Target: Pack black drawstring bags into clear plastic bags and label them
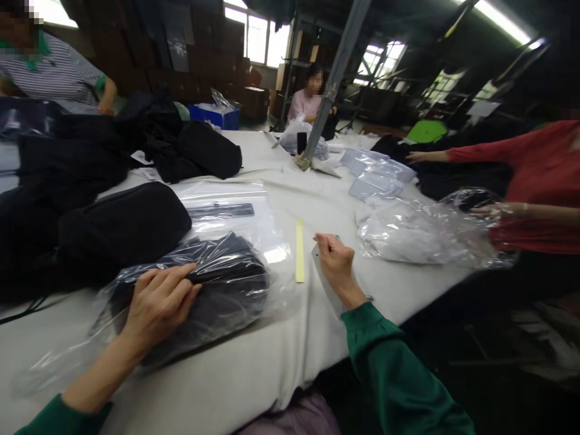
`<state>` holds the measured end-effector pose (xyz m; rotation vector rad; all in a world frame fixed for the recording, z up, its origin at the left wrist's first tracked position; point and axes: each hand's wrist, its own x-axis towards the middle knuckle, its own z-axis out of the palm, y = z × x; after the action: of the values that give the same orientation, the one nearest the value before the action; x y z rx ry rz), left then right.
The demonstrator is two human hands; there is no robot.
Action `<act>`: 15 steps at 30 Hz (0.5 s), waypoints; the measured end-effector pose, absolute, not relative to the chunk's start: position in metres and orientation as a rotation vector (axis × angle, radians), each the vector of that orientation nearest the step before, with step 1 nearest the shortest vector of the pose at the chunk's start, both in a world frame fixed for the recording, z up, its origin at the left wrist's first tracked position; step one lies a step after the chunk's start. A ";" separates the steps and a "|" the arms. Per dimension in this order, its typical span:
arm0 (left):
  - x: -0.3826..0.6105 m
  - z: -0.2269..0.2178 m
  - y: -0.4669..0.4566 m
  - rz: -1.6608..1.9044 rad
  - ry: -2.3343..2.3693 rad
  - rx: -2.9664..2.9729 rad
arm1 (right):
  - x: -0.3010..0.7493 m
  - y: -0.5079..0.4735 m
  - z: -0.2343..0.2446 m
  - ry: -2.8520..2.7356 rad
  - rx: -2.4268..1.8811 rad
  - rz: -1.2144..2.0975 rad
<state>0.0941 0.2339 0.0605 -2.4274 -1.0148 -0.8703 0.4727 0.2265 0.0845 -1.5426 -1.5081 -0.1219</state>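
Note:
A black folded article in a clear plastic bag [226, 296] lies on the white-covered table in front of me. On top of it rests my left hand [158, 305], fingers bent together and gripping the plastic. My right hand [335, 263] is closed in a fist over the table; whatever it may hold is hidden. Beneath that hand and wrist shows a flat greyish piece [328, 284], mostly covered. Between my hands lies a yellow strip [299, 252]. Just behind the bagged article, flat clear plastic bags [258, 211] with dark print are spread out.
Black bags [127, 223] are piled at the left. A metal post [333, 84] rises from the table [272, 157]. At right, a co-worker in a red top [539, 181] handles crumpled clear plastic [408, 232]. Two other people sit farther back, near a blue box [215, 116].

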 end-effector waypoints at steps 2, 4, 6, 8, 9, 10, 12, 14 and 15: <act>0.093 0.058 0.234 -0.902 -1.014 -2.428 | 0.489 0.199 0.093 -1.344 -1.568 0.071; 0.093 0.056 0.235 -0.935 -1.015 -2.426 | 0.488 0.173 0.089 -1.318 -1.521 0.384; 0.092 0.056 0.234 -0.953 -1.007 -2.424 | 0.473 0.157 0.073 -1.380 -1.456 0.644; 0.091 0.057 0.234 -0.954 -0.995 -2.431 | 0.452 0.153 0.053 -1.352 -1.397 0.805; 0.090 0.057 0.235 -0.949 -0.990 -2.436 | 0.442 0.156 0.044 -1.313 -1.366 0.854; 0.089 0.058 0.235 -0.943 -0.988 -2.441 | 0.433 0.161 0.038 -1.271 -1.332 0.885; 0.087 0.058 0.236 -0.932 -0.980 -2.447 | 0.421 0.173 0.032 -1.218 -1.281 0.908; 0.086 0.057 0.237 -0.931 -0.973 -2.452 | 0.417 0.183 0.034 -1.213 -1.283 0.896; 0.085 0.056 0.237 -0.932 -0.972 -2.460 | 0.419 0.186 0.037 -1.210 -1.299 0.883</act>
<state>0.0852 0.2366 0.0565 -2.4599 -0.9721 -0.9315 0.4187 0.1862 0.0368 -1.2985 -1.2099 0.8825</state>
